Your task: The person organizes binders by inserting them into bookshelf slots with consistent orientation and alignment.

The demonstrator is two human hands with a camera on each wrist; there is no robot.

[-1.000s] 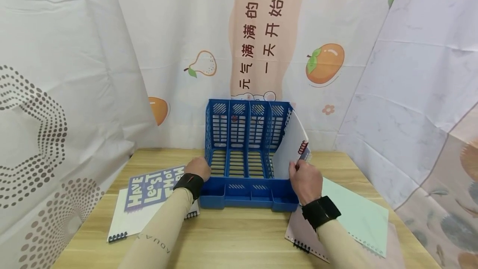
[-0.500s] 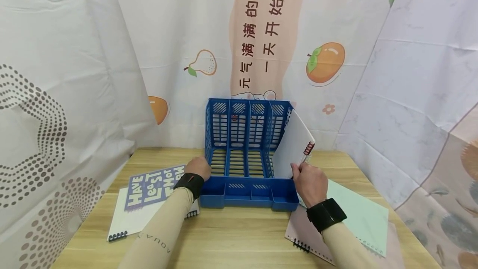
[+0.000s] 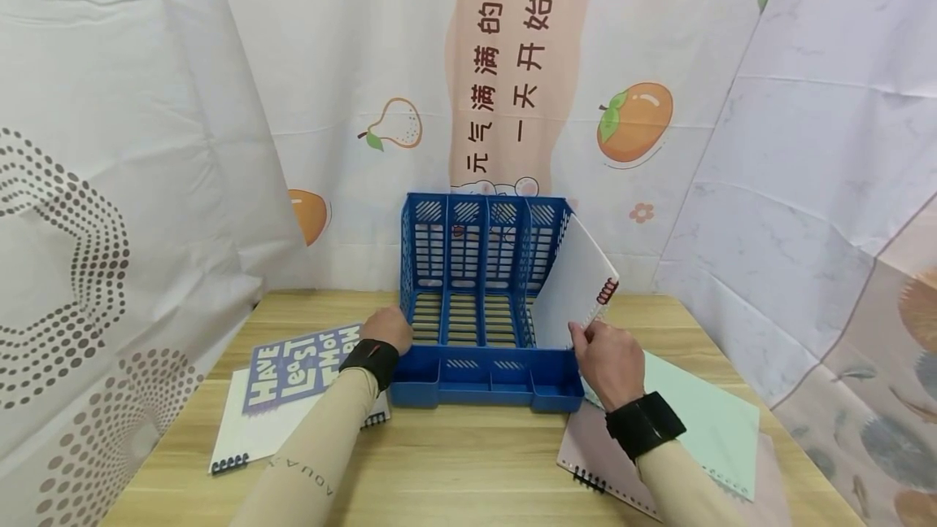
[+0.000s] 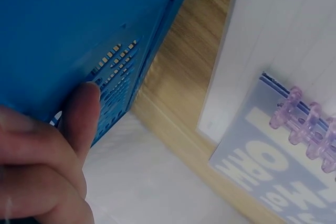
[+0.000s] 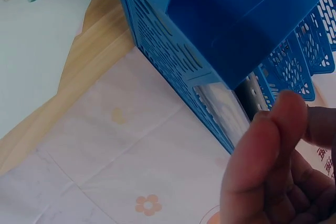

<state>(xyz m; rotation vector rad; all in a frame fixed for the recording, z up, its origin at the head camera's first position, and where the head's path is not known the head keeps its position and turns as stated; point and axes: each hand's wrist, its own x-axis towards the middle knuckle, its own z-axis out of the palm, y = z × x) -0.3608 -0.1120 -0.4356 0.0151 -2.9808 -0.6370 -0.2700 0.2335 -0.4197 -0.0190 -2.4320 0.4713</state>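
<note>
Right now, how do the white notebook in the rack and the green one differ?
The white notebook stands on edge in the blue rack; the green notebook lies flat on the right. The white notebook's rings are red; the green notebook's are pale teal. Both are ring-bound.

Wooden table (image 3: 468, 470), blue rack (image 3: 468, 375), spiral notebooks (image 3: 596, 447)

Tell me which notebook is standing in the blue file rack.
The red-ringed notebook, on edge at the right end of the rack; the other notebooks lie flat on the table.

Cloth-walled desk space, fruit-print curtain (image 3: 351, 39), wooden tabletop (image 3: 468, 470), file rack (image 3: 483, 364), notebooks (image 3: 706, 409)
</note>
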